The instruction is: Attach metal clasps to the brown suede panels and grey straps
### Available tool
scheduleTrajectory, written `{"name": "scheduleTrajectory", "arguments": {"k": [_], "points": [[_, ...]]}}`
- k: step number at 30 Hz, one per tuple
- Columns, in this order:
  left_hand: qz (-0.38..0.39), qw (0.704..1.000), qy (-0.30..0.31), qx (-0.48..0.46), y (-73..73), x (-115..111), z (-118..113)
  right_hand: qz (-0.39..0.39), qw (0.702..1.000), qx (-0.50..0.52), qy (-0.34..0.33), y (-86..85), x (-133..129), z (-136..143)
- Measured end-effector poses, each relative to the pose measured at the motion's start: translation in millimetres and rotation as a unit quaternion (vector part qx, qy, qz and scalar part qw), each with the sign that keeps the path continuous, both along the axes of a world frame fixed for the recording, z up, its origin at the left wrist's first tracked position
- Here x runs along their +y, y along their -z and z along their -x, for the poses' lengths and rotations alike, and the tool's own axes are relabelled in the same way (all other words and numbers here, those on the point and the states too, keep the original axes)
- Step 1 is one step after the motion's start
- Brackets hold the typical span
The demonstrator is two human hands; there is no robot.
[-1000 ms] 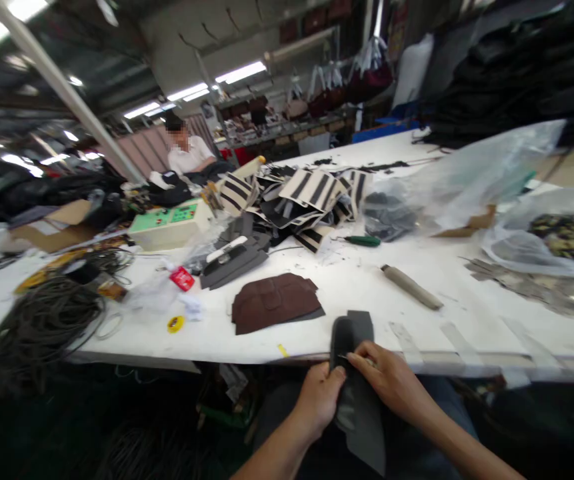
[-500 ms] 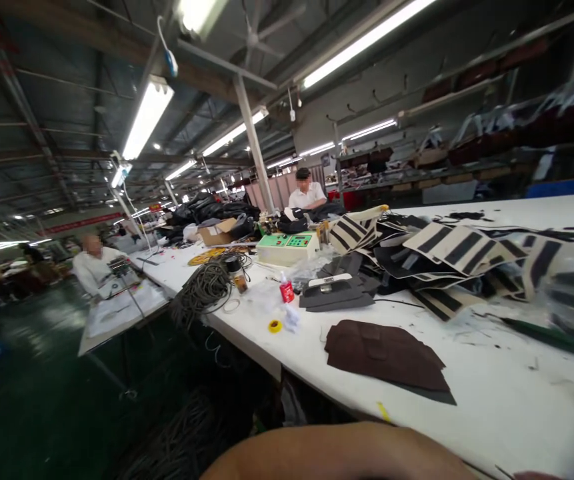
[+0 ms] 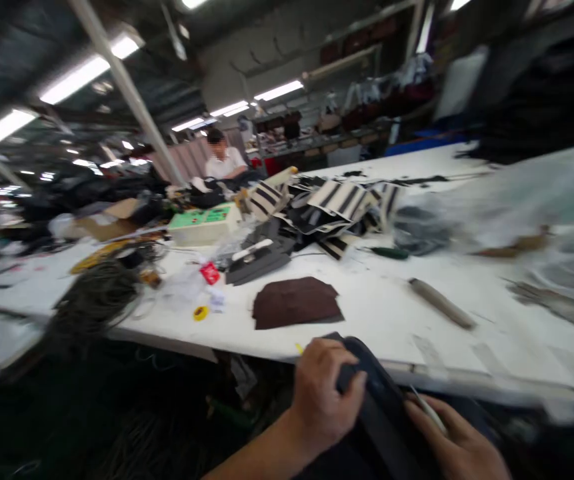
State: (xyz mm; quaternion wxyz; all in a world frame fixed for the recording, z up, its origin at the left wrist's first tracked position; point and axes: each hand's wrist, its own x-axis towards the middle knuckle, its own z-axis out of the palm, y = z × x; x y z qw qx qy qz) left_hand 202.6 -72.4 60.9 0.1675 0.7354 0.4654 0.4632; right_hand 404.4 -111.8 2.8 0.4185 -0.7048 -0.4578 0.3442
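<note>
L hand (image 3: 324,393) is clamped round the top edge of a dark leather piece (image 3: 381,413) held below the near edge of the white table (image 3: 391,313), thumb over the front; R hand (image 3: 454,443) sits under the piece w/ a thin pale tool (image 3: 429,412) pinched in its fingers. Frame is blurred, so the exact contact pt btwn tool & leather can't be told. Risk, as I judge it: the floppy piece is unsupported off the table, so it could slip or fold in the L grip & the tool could skid toward the L thumb.
</note>
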Motion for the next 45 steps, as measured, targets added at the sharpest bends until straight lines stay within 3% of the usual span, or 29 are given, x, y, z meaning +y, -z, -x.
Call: {"name": "scheduleTrajectory", "arguments": {"k": [2, 3, 5, 7, 9, 16, 20, 25, 29, 35, 41, 45], "points": [[0.176, 0.977, -0.051, -0.106, 21.6, -21.9, 1.6, 0.036, 0.993, 0.107, 0.029, 1.6, -20.8, -5.9], [0.275, 0.947, -0.061, -0.151, 33.0, -29.2, 2.0, 0.043, 0.989, 0.135, 0.051, 2.1, -24.2, -3.4], [0.425, 0.88, -0.023, -0.211, 51.8, -38.2, -0.4, 0.039, 0.983, 0.158, 0.09, 3.4, -23.3, 5.8], [0.482, 0.838, 0.038, -0.254, 62.1, -40.1, -7.3, 0.036, 0.98, 0.169, 0.1, 4.1, -21.2, 15.5], [0.479, 0.827, 0.062, -0.287, 65.5, -35.2, -16.4, 0.038, 0.978, 0.179, 0.095, 4.0, -21.4, 22.2], [0.493, 0.803, 0.009, -0.335, 73.6, 0.5, -34.6, 0.05, 0.985, 0.163, 0.031, 10.5, -13.0, 14.4], [0.508, 0.789, -0.031, -0.344, 78.3, 8.9, -35.6, 0.004, 0.998, 0.017, -0.056, 2.7, 2.3, -3.8], [0.54, 0.749, -0.067, -0.379, 77.5, 9.1, -39.3, 0.018, 0.961, -0.19, -0.202, -7.3, 21.6, -19.8], [0.565, 0.72, -0.071, -0.397, 74.8, 9.7, -40.5, 0.01, 0.946, -0.256, -0.198, 0.6, 29.8, -23.6], [0.591, 0.696, -0.075, -0.4, 72.8, 11.4, -39.8, -0.016, 0.94, -0.262, -0.218, 2.9, 36.4, -30.2], [0.597, 0.702, -0.082, -0.38, 72.0, 14.4, -41.7, -0.064, 0.927, -0.254, -0.269, 3.2, 43.0, -37.2], [0.587, 0.717, -0.097, -0.363, 73.8, 14.1, -42.7, -0.079, 0.925, -0.268, -0.259, 4.5, 45.0, -37.7]]}}
